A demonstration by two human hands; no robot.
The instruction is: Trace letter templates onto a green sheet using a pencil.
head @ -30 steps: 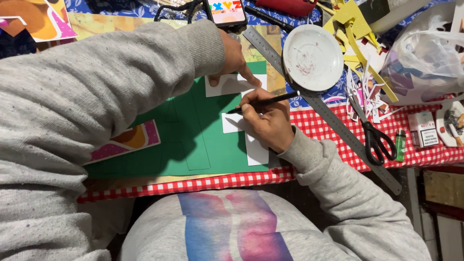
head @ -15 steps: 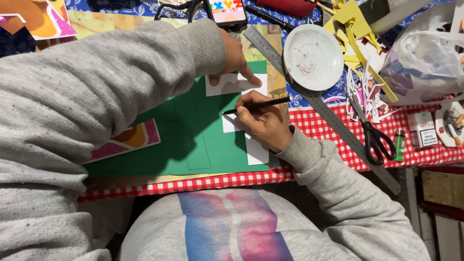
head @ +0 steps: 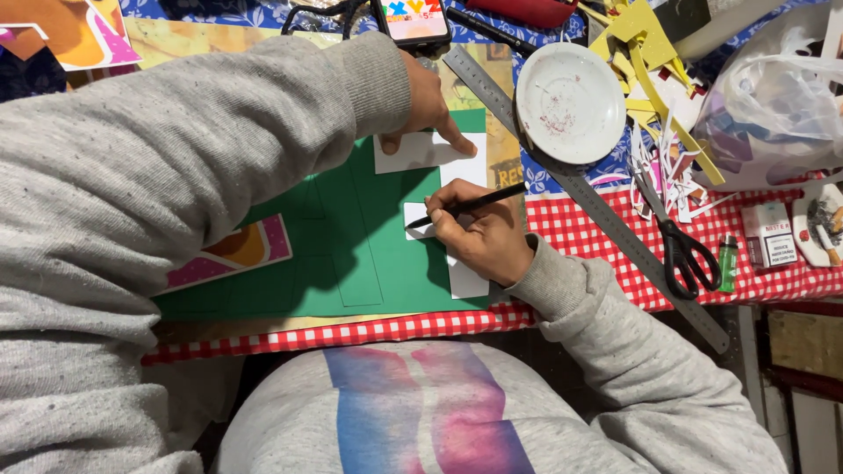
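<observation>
My right hand (head: 479, 237) grips a black pen (head: 465, 208), its tip resting on a white paper shape (head: 430, 154) that lies on a green card sheet (head: 351, 254). My left hand (head: 430, 110) reaches across from the left and presses its fingertips on the upper part of the white shape. Faint pencil outlines show on the green card. Part of the white shape is hidden under my right hand.
A long metal ruler (head: 606, 211) lies diagonally to the right. Beyond it are a white plate (head: 571, 101), black scissors (head: 685, 254), yellow paper scraps (head: 650, 44), a plastic bag (head: 773, 96) and a phone (head: 414, 19). A red checked cloth (head: 597, 237) covers the table.
My right hand has shifted slightly along the white shape with the pen, the pen now lying flatter. My left hand stays pressed on the paper.
</observation>
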